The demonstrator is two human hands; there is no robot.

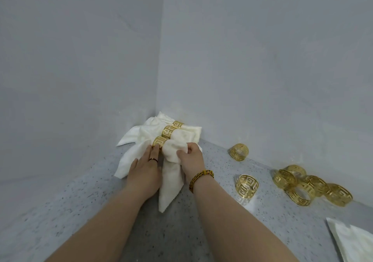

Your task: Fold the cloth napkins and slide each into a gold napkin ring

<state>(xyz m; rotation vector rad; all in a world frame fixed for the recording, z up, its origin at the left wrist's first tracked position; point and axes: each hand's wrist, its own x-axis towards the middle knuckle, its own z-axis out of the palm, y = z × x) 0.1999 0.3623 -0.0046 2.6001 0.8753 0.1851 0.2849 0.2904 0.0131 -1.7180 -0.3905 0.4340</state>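
Observation:
Three white cloth napkins lie side by side in the corner of the grey speckled counter (101,211), each inside a gold napkin ring. The nearest napkin (170,183) points its tail toward me, and its ring (159,142) sits just beyond my left fingertips. My left hand (144,173) lies flat with straight fingers on the napkin's left wing, touching that ring. My right hand (190,159) has its fingers curled round the napkin's bunched right part. The other two ringed napkins (181,132) lie behind, against the walls.
A loose gold ring (246,186) stands right of my right wrist, and another ring (239,151) lies by the right wall. A heap of several gold rings (308,187) sits further right. A flat white napkin (355,241) shows at the bottom right corner.

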